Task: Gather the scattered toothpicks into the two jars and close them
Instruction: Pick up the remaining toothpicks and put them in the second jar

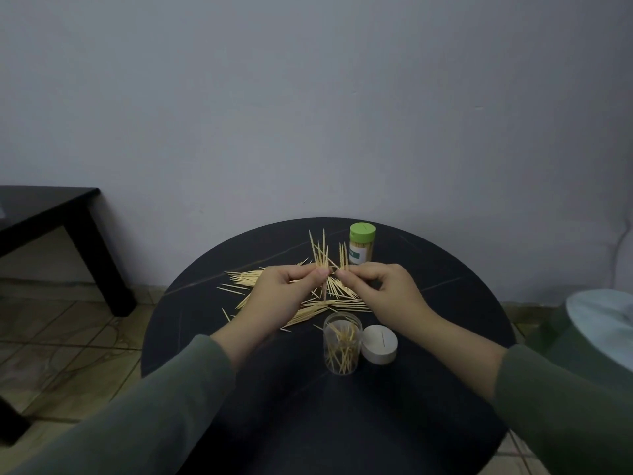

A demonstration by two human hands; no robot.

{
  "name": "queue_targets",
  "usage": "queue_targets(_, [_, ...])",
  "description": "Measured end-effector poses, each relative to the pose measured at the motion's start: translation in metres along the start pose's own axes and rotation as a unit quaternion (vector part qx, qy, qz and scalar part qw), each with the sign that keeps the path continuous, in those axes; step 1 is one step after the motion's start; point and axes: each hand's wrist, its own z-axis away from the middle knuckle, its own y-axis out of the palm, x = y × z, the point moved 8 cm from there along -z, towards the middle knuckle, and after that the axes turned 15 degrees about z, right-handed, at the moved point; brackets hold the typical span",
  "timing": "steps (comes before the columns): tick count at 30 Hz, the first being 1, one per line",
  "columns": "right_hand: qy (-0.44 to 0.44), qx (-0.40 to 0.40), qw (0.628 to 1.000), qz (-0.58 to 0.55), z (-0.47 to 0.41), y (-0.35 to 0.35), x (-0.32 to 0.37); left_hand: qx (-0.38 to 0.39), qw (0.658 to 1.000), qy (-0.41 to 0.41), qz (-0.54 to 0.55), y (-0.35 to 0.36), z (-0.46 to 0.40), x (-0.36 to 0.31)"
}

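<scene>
Scattered toothpicks (239,281) lie in a loose heap across the middle of the round black table (445,269). My left hand (284,296) pinches a small bunch of toothpicks (318,252) that point upward. Close beside it, my right hand (380,289) pinches a few more toothpicks (343,257), also upright. A clear open jar (342,344) with several toothpicks inside stands near the front. Its white lid (379,343) lies on the table to its right. A jar with a green lid (362,243), closed and full, stands at the back.
A black side table (51,214) stands at the left against the wall. A pale round object (603,323) shows at the right edge. Tiled floor (68,337) surrounds the table. A grey wall rises right behind the table.
</scene>
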Motion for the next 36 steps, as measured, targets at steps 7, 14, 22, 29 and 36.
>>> queue_targets(7, [0.028,0.044,0.999,0.0,0.014,0.004,-0.001,0.064,0.996,-0.047,-0.049,0.005,0.007,0.003])
queue_targets(14, [0.044,0.046,0.997,0.045,0.027,0.009,-0.009,0.092,0.988,-0.109,-0.068,0.007,0.01,0.016])
queue_targets(22, [0.017,0.052,0.986,0.158,0.034,0.008,0.0,0.109,0.981,-0.071,-0.143,-0.001,0.012,0.017])
queue_targets(29, [-0.02,0.08,0.962,0.26,0.034,0.007,0.012,0.098,0.982,-0.041,-0.154,-0.001,0.009,0.016])
queue_targets(36, [-0.031,0.066,0.966,0.247,0.029,-0.006,0.005,0.086,0.97,0.048,-0.224,-0.004,0.006,0.003])
